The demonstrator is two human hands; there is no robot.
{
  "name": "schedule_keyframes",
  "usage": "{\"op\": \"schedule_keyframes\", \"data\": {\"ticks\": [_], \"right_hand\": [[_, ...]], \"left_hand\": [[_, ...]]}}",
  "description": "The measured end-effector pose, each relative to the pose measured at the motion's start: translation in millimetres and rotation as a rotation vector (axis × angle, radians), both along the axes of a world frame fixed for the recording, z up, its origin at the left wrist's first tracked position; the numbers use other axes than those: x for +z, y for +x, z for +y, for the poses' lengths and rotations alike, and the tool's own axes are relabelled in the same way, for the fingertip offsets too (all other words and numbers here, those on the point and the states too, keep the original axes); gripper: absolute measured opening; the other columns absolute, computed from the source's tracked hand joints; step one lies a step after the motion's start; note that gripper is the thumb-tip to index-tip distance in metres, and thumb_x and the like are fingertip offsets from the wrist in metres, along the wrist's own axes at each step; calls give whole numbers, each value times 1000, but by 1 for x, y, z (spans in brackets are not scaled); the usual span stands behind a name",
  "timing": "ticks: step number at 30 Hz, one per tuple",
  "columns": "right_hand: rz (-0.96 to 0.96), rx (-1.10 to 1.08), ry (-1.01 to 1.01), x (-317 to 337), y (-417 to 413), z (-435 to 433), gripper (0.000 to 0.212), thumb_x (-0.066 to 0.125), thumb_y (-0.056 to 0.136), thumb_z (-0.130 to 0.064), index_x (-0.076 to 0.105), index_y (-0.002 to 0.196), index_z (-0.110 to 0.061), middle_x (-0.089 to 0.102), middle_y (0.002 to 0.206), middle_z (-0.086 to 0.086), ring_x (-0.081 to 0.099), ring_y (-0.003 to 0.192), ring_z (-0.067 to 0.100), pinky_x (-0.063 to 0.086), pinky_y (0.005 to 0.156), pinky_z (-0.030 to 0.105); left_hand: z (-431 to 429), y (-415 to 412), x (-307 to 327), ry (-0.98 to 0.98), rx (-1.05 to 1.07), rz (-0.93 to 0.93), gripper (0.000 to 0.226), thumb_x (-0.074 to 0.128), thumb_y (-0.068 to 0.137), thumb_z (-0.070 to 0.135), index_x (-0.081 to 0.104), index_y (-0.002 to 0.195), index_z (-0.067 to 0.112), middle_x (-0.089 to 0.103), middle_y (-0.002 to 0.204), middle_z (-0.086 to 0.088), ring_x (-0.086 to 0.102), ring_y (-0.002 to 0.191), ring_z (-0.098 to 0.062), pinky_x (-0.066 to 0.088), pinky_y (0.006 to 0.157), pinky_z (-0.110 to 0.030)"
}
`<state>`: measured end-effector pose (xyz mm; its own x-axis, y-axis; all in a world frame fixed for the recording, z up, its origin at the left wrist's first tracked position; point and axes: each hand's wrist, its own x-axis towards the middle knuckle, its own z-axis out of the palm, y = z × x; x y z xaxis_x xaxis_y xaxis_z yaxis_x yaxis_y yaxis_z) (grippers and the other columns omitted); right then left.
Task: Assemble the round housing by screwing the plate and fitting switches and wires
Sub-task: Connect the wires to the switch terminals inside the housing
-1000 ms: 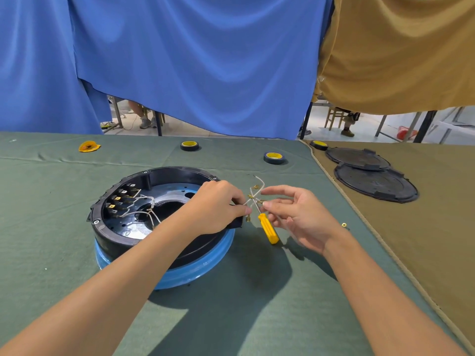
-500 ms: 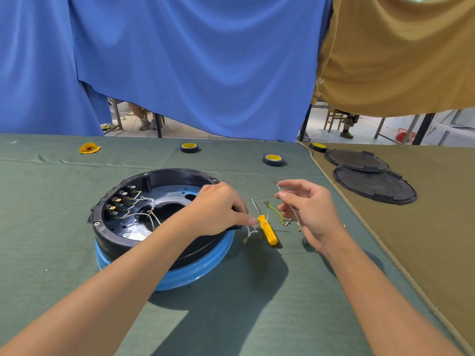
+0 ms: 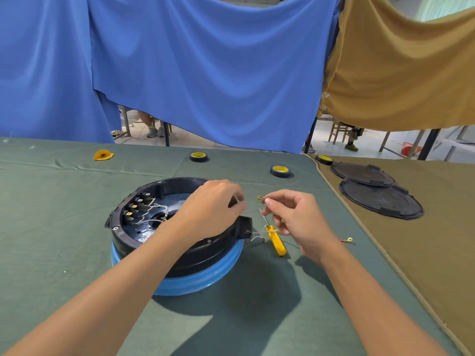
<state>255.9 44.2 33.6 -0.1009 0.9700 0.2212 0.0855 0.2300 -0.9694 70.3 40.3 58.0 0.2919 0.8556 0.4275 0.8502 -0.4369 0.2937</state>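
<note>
The round housing (image 3: 129,240) stands on its blue ring on the green table (image 3: 51,240), in the same place as before. The switches (image 3: 135,206) sit along its far left inner wall. The left hand (image 3: 213,209) has risen from the spot beside the yellow screwdriver (image 3: 277,241) and is now above the right rim of the housing. Its fingers are curled and seem to pinch a pale wire (image 3: 239,199), though this is hard to see. The right hand (image 3: 298,219) has come nearer to the left one. Its thumb and forefinger pinch a brass terminal (image 3: 261,198) at the end of a wire. The screwdriver lies unmoved on the table, between the housing and the right hand.
</note>
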Motion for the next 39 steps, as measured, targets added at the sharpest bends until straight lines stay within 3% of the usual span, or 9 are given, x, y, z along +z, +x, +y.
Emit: {"op": "schedule_keyframes", "data": {"ticks": [6, 10, 13, 19, 22, 25, 30, 35, 39], "right_hand": [[-285, -34, -66, -15, -21, 2, 17, 54, 96, -7, 65, 84, -11, 69, 82, 9, 58, 58, 12, 43, 42, 24], [-403, -162, -80, -18, -19, 10, 16, 51, 97, -10, 64, 87, -8, 68, 85, 12, 67, 68, 27, 48, 46, 27], [-540, -156, -92, -17, -19, 13, 17, 46, 99, -10, 60, 89, -8, 68, 85, 10, 66, 58, 20, 47, 42, 23], [-611, -198, -59, -4, -23, 20, 21, 41, 99, -5, 58, 87, -5, 68, 76, 13, 65, 56, 20, 53, 50, 25], [-617, -271, -36, 8, -20, 27, 21, 41, 96, -3, 58, 84, -6, 69, 76, 14, 62, 53, 18, 48, 46, 20], [-612, -358, -50, 16, -13, 36, 24, 43, 97, -4, 58, 79, -9, 69, 77, 16, 61, 52, 16, 46, 44, 19], [-689, -390, -183, 15, -5, 43, 23, 41, 96, -5, 61, 85, -8, 69, 85, 17, 69, 60, 21, 47, 43, 23], [-890, -396, -44, 20, -13, 41, 20, 47, 97, -13, 66, 89, -14, 68, 98, 7, 68, 85, 24, 53, 83, 40], [-575, -139, 43, 43, -54, 24, 18, 55, 95, -15, 67, 81, -16, 68, 73, 0, 49, 53, 6, 39, 52, 26]], "left_hand": [[-5, -73, -5, 3, 284, -63, 25, 62, 95, 28, 69, 114, 13, 67, 118, -2, 57, 109, -22, 44, 94, -33], [-8, -107, -7, -78, 446, -299, 23, 66, 92, 29, 70, 112, 17, 65, 97, 1, 57, 95, -21, 38, 78, -28], [-9, -122, -2, -75, 500, -362, 18, 65, 91, 33, 69, 105, 23, 61, 83, 2, 57, 85, -19, 37, 67, -29], [-3, -132, -20, -229, 519, -267, 30, 57, 97, 22, 61, 126, 15, 63, 126, -14, 53, 116, -36, 42, 90, -37], [0, -134, -27, -179, 525, -434, 33, 50, 96, 5, 63, 125, 14, 63, 129, -13, 52, 120, -36, 41, 93, -37], [-2, -136, -30, -148, 522, -679, 34, 47, 90, -2, 67, 103, 22, 69, 113, -9, 59, 109, -31, 45, 84, -35], [-5, -140, -33, -184, 492, -981, 30, 54, 90, -2, 67, 95, 24, 70, 103, -9, 63, 108, -32, 50, 99, -49], [-6, -145, -32, -227, 454, -1065, 27, 52, 94, -4, 67, 98, 18, 70, 107, -13, 65, 99, -29, 52, 94, -46], [-5, -150, -28, -308, 380, -1166, 24, 49, 97, -7, 65, 105, 9, 68, 106, -14, 64, 85, -26, 54, 80, -39]]}}
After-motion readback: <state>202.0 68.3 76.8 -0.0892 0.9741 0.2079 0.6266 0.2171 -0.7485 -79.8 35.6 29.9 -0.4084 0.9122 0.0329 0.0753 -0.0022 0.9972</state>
